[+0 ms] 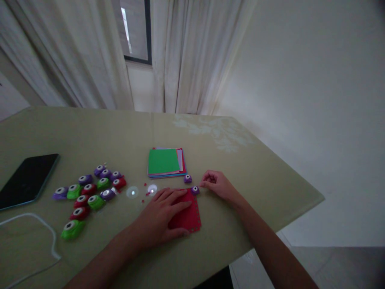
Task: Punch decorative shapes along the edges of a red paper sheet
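Red paper (189,216) under left hand (162,218); right hand (217,185) touches purple punch (195,190).

Red square paper sheet (188,216), dotted punched holes along right edge. Small purple plastic punch (195,190), white centre. Square paper stack (166,162), green on top. Cluster of punches (90,192): purple, green, red. Olive tabletop (90,132), pale floral print. Black tablet (27,180). Cream curtains (186,56).

No writing, label, brand, number or sign can be read anywhere in the view. The punches (90,192), the stack of coloured paper (166,162) and the dark tablet (27,180) on the counter (240,176) show none.
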The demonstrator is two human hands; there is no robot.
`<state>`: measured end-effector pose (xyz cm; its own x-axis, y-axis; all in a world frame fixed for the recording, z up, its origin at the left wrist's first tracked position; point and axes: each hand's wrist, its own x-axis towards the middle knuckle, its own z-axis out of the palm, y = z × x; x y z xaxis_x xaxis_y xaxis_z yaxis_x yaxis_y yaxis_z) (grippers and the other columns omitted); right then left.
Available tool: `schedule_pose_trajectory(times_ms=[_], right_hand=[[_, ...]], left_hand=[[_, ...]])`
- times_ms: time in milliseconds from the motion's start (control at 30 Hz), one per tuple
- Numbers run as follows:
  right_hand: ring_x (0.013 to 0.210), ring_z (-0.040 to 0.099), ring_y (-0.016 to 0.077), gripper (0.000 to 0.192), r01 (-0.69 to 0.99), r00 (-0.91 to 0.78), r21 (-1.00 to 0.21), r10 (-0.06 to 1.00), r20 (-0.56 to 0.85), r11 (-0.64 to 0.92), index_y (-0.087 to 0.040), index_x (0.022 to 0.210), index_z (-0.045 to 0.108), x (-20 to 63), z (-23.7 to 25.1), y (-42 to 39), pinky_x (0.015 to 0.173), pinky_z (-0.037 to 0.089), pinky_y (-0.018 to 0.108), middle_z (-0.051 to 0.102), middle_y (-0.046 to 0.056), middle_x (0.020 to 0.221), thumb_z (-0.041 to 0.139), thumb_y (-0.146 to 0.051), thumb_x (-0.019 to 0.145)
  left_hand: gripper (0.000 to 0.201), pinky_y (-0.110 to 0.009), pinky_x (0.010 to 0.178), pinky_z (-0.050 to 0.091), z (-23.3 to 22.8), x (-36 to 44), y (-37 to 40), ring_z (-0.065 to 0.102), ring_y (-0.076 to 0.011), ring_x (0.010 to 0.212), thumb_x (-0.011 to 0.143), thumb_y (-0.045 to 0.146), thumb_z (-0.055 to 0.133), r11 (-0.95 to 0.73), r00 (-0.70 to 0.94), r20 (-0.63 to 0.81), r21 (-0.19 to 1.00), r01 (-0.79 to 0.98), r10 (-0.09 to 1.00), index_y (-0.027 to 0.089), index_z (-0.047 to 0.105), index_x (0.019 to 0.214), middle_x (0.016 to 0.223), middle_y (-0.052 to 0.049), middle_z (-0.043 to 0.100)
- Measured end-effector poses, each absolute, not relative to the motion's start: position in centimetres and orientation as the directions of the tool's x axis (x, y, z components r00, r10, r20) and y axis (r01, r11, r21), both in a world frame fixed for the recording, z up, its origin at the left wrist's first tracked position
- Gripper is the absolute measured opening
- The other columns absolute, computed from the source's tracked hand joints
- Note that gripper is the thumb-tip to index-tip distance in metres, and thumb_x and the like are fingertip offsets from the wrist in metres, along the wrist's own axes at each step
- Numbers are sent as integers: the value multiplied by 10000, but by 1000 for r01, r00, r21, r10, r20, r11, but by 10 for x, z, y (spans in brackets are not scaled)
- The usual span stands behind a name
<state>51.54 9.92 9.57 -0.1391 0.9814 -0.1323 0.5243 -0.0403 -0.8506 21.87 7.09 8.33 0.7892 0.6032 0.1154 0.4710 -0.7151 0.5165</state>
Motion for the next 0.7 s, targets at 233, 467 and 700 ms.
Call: schedule_pose_trajectory(times_ms=[233,467,700], right_hand=[[982,658,211,351,513,-413,-770,896,164,378,-266,1264,776,509,92,81,831,526,313,702,81,1213,841,-383,940],[772,609,159,197,539,-391,-765,909,143,352,-212,1142,803,521,93,98,716,493,277,699,46,1007,808,-279,957],[729,596,146,236,505,-314,-824,944,101,256,-210,1120,811,528,88,105,655,473,261,696,33,979,845,-325,917]], left_hand=[[697,-626,1261,335,84,217,69,468,-387,1527,939,615,758,-722,791,108,498,481,602,404,559,1572,1721,-31,476],[696,-629,1291,291,84,217,67,458,-363,1554,979,543,721,-759,818,121,468,453,563,353,497,1610,1725,-14,472],[655,-538,1320,302,92,219,67,483,-303,1552,1013,489,695,-769,833,113,467,437,542,312,487,1608,1739,-25,446]])
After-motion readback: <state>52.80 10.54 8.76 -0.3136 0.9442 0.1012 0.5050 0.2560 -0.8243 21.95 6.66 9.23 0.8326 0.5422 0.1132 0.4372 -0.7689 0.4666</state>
